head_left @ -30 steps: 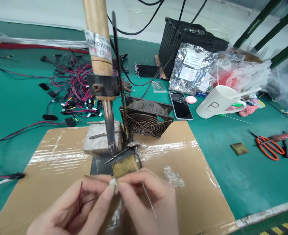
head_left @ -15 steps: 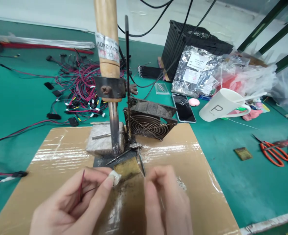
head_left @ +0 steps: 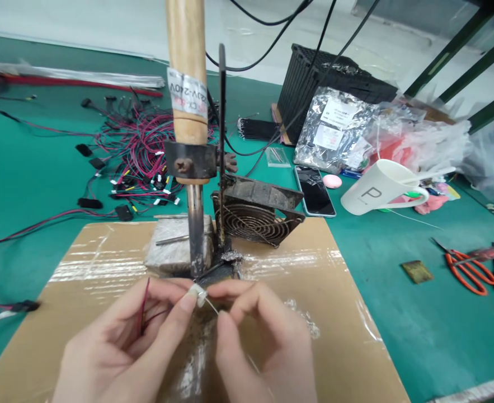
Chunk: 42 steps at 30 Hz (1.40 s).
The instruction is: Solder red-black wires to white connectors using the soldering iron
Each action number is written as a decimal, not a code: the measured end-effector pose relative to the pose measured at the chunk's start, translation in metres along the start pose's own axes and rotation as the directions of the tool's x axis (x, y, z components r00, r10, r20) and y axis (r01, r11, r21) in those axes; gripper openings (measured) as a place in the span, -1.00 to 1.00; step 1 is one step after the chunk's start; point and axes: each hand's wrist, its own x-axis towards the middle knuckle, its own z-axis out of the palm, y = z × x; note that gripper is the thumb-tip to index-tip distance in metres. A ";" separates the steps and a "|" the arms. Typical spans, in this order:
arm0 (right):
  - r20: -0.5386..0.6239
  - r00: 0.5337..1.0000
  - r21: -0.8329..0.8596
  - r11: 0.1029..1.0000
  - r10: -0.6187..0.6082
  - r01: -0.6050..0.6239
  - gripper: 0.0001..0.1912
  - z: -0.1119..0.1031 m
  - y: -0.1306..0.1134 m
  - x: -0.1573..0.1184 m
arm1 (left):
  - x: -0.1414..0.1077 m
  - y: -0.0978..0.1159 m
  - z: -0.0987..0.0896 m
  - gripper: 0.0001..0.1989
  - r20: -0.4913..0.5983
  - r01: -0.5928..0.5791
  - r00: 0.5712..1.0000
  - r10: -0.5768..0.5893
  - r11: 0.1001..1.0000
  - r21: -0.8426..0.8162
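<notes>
My left hand point(head_left: 133, 341) pinches a small white connector point(head_left: 200, 295) between thumb and forefinger; a dark red wire point(head_left: 145, 305) runs back across its fingers. My right hand point(head_left: 259, 336) is closed on thin, silvery solder wire point(head_left: 211, 305), whose end reaches the connector. Whether the wire touches it I cannot tell. Just beyond the fingertips, a soldering iron point(head_left: 196, 235) with a wooden handle point(head_left: 190, 131) points downward in a black clamp point(head_left: 191, 159). My fingers partly cover the area below its tip.
A dusty fan point(head_left: 257, 215) and a grey-white block point(head_left: 179, 240) stand around the iron on cardboard point(head_left: 347, 336). Wire harnesses point(head_left: 140, 140) lie back left. To the right are a phone point(head_left: 315, 190), a tilted white mug point(head_left: 376, 187), orange-handled scissors point(head_left: 467, 271) and a sponge point(head_left: 417, 271).
My right hand has moved left and come up against the connector, bringing the solder wire to it. My left hand keeps its pinch. The camera view has shifted slightly.
</notes>
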 end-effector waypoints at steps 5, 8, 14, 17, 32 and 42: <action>-0.100 0.989 -0.020 0.994 -0.105 0.104 -0.86 0.008 0.007 0.004 | -0.004 0.000 0.011 -0.72 -0.044 0.000 0.999 0.000 1.000 -0.016; -0.141 0.981 -0.043 0.991 -0.133 0.128 -0.85 0.011 0.008 0.005 | -0.004 -0.001 0.012 -0.74 -0.045 0.019 0.999 -0.020 0.999 -0.030; -0.056 0.997 -0.098 0.994 -0.059 0.053 -0.84 0.006 -0.002 0.005 | 0.004 -0.005 0.000 -0.82 0.080 0.112 0.991 -0.107 0.992 -0.063; -0.052 0.996 -0.118 0.991 -0.073 0.066 -0.84 0.005 -0.005 0.005 | 0.006 -0.007 -0.003 -0.85 0.106 0.102 0.990 -0.094 0.992 -0.079; -0.065 0.992 -0.132 0.986 -0.107 0.098 -0.84 0.007 -0.005 0.006 | 0.006 -0.010 -0.003 -0.90 0.072 -0.020 0.997 0.027 0.994 -0.107; -0.072 0.993 -0.113 0.990 -0.093 0.084 -0.86 0.008 -0.007 0.005 | 0.006 -0.003 0.003 -0.86 0.024 0.042 0.999 -0.039 0.993 -0.109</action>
